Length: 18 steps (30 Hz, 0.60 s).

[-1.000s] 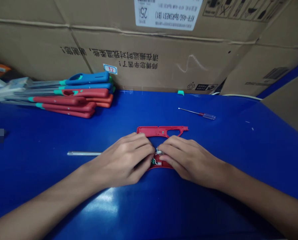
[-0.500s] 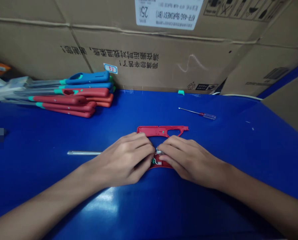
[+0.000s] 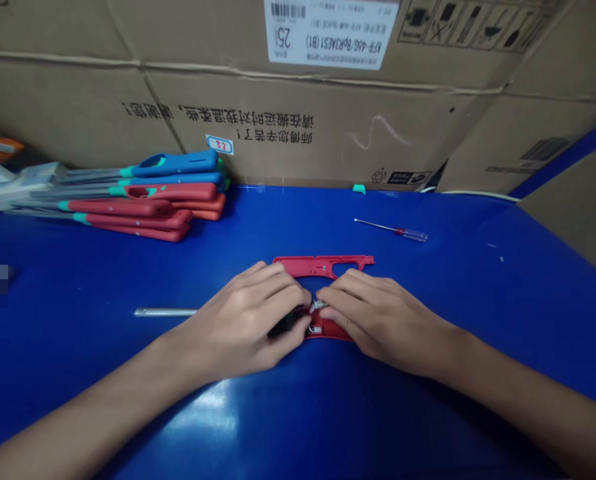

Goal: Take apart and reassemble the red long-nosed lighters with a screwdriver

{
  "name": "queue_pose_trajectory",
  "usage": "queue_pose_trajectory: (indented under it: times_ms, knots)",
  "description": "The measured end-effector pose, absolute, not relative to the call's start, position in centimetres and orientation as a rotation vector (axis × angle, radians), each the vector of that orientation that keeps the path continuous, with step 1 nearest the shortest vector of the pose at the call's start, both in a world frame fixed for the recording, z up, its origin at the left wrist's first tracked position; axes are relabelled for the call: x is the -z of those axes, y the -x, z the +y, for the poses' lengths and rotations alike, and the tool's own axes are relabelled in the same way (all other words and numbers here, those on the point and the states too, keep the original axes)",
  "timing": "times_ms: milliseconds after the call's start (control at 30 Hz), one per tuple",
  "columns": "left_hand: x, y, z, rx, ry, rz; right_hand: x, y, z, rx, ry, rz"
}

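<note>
On the blue tabletop, both hands bend over a red lighter casing half [image 3: 335, 328] that holds small parts. My left hand [image 3: 255, 317] is closed at its left side, fingertips at the inner parts; what they pinch is hidden. My right hand [image 3: 378, 317] pinches a small whitish part [image 3: 319, 305] between thumb and fingers above the casing. A small white piece [image 3: 315, 329] lies in the casing below the fingertips. Just behind the hands rests the other red casing half [image 3: 303, 265], inner side up. A metal tube [image 3: 165, 312] sticks out to the left from under my left hand.
Several red and blue long-nosed lighters [image 3: 173, 193] are stacked at the back left. A screwdriver [image 3: 411, 235] with a clear handle lies back right. Near the cardboard box [image 3: 218, 100] behind the table sits a small green piece [image 3: 359, 189].
My left thumb has shifted against the inner parts, and the green part and wire seen before are now mostly covered. The view has tilted slightly. My right hand keeps its pinch.
</note>
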State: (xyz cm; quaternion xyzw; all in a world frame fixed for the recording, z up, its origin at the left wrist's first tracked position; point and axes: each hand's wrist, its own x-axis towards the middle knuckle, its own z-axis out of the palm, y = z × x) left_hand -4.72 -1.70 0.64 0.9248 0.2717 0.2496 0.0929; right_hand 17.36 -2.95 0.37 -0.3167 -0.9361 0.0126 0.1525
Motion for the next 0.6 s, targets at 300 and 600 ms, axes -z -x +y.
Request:
queue_pose_trajectory:
  times_ms: [300, 600]
  knots:
    - [-0.16, 4.78, -1.87, -0.794, -2.747, 0.771, -0.49, -17.40, -3.06, -0.081, 0.939, -2.655]
    - [-0.03, 5.06, -1.74, -0.811, -2.767, 0.767, -0.57, -17.54, -3.17, -0.114, 0.946, -2.644]
